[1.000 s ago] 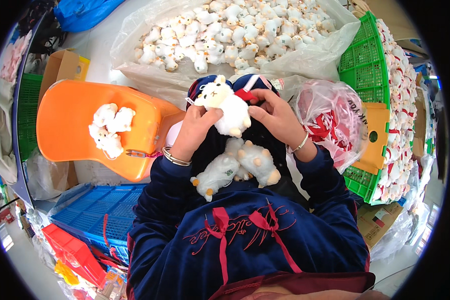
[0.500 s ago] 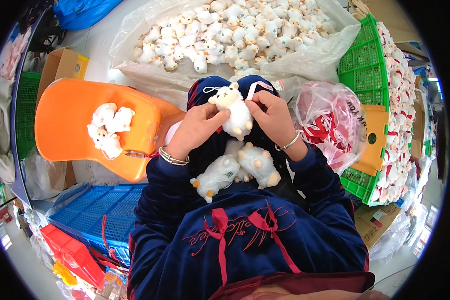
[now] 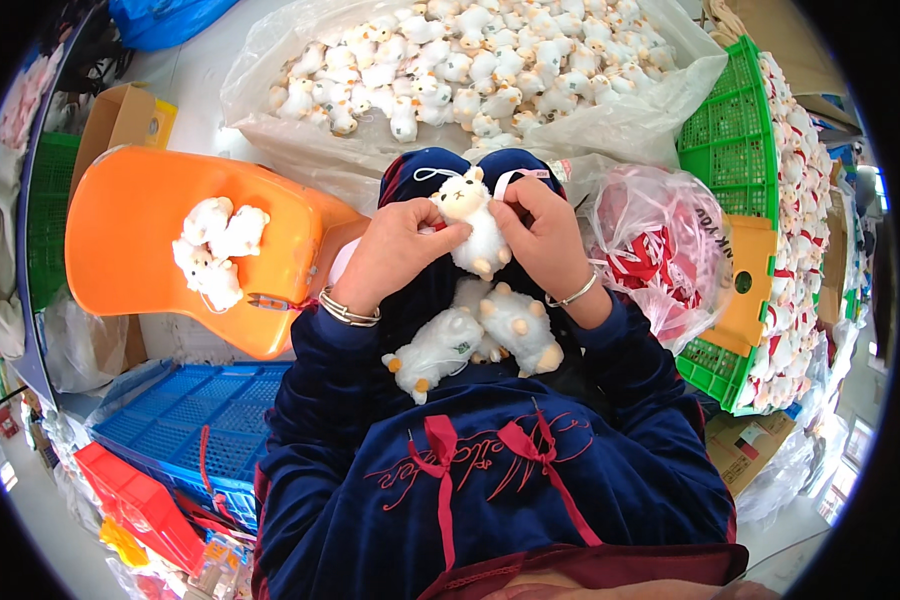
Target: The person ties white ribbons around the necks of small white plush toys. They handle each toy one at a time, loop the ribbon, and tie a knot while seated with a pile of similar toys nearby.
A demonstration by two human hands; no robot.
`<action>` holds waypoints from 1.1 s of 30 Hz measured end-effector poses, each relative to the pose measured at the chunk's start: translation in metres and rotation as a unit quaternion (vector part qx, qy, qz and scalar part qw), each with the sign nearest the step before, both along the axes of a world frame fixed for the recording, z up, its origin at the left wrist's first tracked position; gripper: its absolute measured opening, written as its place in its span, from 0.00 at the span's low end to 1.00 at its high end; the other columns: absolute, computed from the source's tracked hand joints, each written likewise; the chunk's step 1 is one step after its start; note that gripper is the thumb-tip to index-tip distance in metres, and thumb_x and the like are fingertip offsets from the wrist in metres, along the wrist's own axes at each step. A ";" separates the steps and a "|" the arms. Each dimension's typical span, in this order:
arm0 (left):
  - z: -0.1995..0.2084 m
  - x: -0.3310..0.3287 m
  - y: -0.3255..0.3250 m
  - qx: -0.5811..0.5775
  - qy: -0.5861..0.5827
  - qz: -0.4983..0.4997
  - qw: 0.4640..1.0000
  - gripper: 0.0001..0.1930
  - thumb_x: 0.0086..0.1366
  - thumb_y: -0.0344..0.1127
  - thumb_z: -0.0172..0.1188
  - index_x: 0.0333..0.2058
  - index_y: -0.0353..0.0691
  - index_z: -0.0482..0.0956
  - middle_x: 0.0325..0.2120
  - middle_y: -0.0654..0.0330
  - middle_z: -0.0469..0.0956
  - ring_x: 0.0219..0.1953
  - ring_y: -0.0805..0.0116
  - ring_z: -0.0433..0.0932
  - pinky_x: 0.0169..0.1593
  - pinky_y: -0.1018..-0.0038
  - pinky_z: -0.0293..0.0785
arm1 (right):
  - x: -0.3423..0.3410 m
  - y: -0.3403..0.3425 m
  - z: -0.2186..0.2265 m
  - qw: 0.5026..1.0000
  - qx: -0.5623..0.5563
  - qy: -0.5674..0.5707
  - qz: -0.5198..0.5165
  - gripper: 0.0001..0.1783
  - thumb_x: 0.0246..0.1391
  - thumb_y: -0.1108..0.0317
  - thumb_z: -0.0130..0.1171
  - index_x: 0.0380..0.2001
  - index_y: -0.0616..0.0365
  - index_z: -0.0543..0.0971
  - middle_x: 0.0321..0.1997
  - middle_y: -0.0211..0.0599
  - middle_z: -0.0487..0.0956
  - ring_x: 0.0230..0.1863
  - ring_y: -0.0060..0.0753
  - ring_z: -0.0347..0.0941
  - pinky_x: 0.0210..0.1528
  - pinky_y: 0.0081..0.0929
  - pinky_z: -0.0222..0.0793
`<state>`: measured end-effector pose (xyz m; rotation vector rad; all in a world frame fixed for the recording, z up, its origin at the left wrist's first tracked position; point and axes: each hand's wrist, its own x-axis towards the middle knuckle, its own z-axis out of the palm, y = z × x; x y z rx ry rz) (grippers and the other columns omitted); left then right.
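Note:
A small white plush animal with a cream face is held upright over my lap, its face turned up. My left hand pinches at the toy's neck on the left, and a bit of red shows by its fingertips. My right hand grips the toy's other side, fingers bent. A white ribbon with a printed label loops up beside the right fingers; whether they hold it, I cannot tell. From the toy's head runs a thin white cord loop. Several more plush animals lie on my lap below.
An orange chair at left bears several plush toys and small snips. Ahead lies a plastic sheet heaped with plush toys. At right are a clear bag of red pieces and a green crate. A blue crate stands lower left.
The plush toy's head has turned slightly to the right and more upright. My left fingers have shifted a little at its neck, where red now shows. The view has moved slightly.

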<state>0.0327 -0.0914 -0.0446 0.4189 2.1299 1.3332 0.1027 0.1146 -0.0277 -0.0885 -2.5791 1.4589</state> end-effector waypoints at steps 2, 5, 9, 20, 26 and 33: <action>0.000 0.003 0.002 0.020 -0.013 0.010 1.000 0.18 0.61 0.44 0.70 0.31 0.31 0.81 0.21 0.61 0.77 0.26 0.76 0.74 0.32 0.74 0.71 | 0.004 -0.006 0.001 1.000 0.012 0.015 -0.006 0.06 0.56 0.73 0.64 0.33 0.63 0.77 0.30 0.41 0.75 0.27 0.41 0.71 0.30 0.32 0.66; 0.007 0.010 0.004 0.039 -0.017 0.029 0.999 0.14 0.63 0.39 0.70 0.29 0.34 0.78 0.21 0.70 0.72 0.26 0.83 0.65 0.30 0.79 0.65 | 0.004 -0.005 -0.003 1.000 0.017 0.017 -0.008 0.06 0.57 0.72 0.64 0.33 0.63 0.77 0.29 0.42 0.74 0.27 0.41 0.71 0.31 0.32 0.66; 0.001 0.022 0.007 0.054 0.015 0.047 0.997 0.14 0.64 0.38 0.69 0.28 0.34 0.77 0.20 0.69 0.72 0.25 0.83 0.66 0.29 0.79 0.65 | 0.004 0.000 -0.003 1.000 0.024 -0.008 -0.011 0.07 0.58 0.71 0.64 0.31 0.63 0.77 0.29 0.43 0.74 0.27 0.41 0.72 0.31 0.33 0.66; 0.006 0.026 0.014 0.095 0.010 0.071 0.993 0.13 0.63 0.36 0.70 0.29 0.33 0.78 0.21 0.68 0.75 0.26 0.83 0.68 0.30 0.80 0.67 | 0.009 -0.002 -0.010 0.989 0.046 0.140 -0.006 0.07 0.54 0.77 0.67 0.30 0.64 0.77 0.31 0.38 0.76 0.25 0.34 0.72 0.29 0.28 0.68; 0.004 0.011 0.011 0.061 -0.008 0.045 0.997 0.13 0.63 0.35 0.69 0.29 0.32 0.78 0.22 0.69 0.74 0.27 0.83 0.68 0.31 0.80 0.67 | 0.003 -0.004 -0.013 0.993 -0.005 0.115 0.017 0.06 0.55 0.78 0.67 0.33 0.63 0.79 0.33 0.36 0.77 0.27 0.29 0.73 0.30 0.23 0.68; 0.005 0.002 0.015 0.076 -0.015 0.046 0.996 0.10 0.65 0.34 0.67 0.36 0.31 0.82 0.27 0.67 0.80 0.30 0.83 0.73 0.34 0.81 0.71 | -0.004 -0.013 -0.018 0.996 -0.002 0.083 0.020 0.05 0.55 0.78 0.66 0.34 0.63 0.80 0.36 0.36 0.79 0.32 0.30 0.76 0.33 0.25 0.71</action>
